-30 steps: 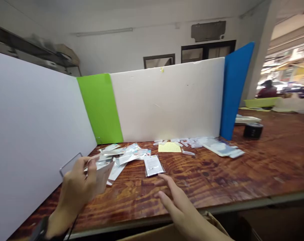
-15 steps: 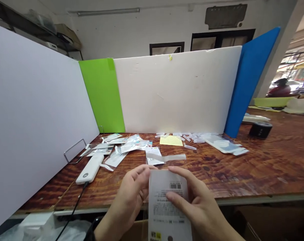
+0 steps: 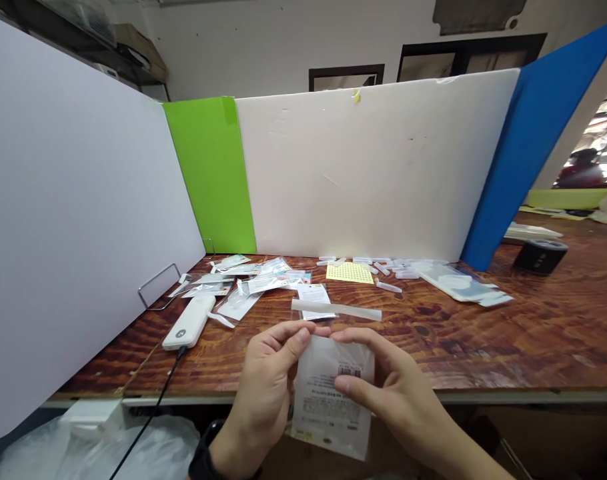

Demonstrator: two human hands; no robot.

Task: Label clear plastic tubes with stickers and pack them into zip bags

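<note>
Two bare hands share one translucent packet, with printed text and a barcode, held up in front of the near edge of the surface (image 3: 463,353). The left hand (image 3: 271,387) is closed in a pinch at the upper left corner of the translucent packet (image 3: 328,417), its thumb bent inward and a fingertip running along the top edge. The right hand (image 3: 396,383) is half curled around the right side, thumb laid on the printed face near the barcode, index finger reaching over the top. Both index fingertips nearly meet there; whether that edge is sealed or loose, I cannot tell.

For handling at the top edge, a light grip seems best: the film looks thin and likely to crease. The right thumb could serve as the steadying point, keeping the face flat, while the left fingertips do the fine work along the edge from the corner inward. Keeping both upper corners level should help the edge lie straight.

Just beyond the fingers, a pale strip (image 3: 356,312) lies across a flat packet (image 3: 313,293), and would be easy to brush. Farther left sit a white power bank (image 3: 189,323) and a loose pile of packets (image 3: 271,283); elbows and wrist are best kept clear of its black cable (image 3: 158,400).
</note>
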